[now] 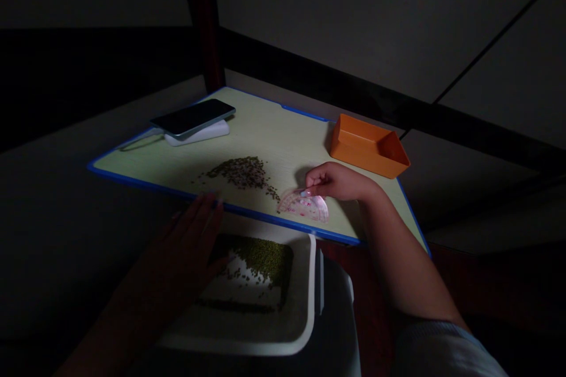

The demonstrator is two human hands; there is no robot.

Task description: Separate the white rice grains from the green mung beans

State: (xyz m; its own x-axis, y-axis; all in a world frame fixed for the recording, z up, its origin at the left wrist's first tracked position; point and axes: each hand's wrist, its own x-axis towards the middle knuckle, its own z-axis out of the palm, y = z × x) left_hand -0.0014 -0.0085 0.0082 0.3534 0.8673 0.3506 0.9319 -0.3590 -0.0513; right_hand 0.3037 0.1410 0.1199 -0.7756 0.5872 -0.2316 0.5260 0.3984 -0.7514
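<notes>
My right hand [335,181] pinches the straight edge of a clear protractor [305,207] with pink markings, low over the tabletop. To the left of the protractor lies a loose pile of small dark beans [241,172], with a few trailing toward it. My left hand [192,235] is in shadow, its fingers stretched out by the table's front edge, with nothing seen in it. Partly behind that hand, a white tub [305,306] sits below the table edge. Small green beans [265,256] lie in the tub, mostly heaped at its far side and far right corner.
The pale table [269,129] has a blue rim and stands in a dim corner. An orange open box [369,150] rests at its back right. At the back left, a phone [194,116] lies tilted on a white block [198,133], with a cable beside it.
</notes>
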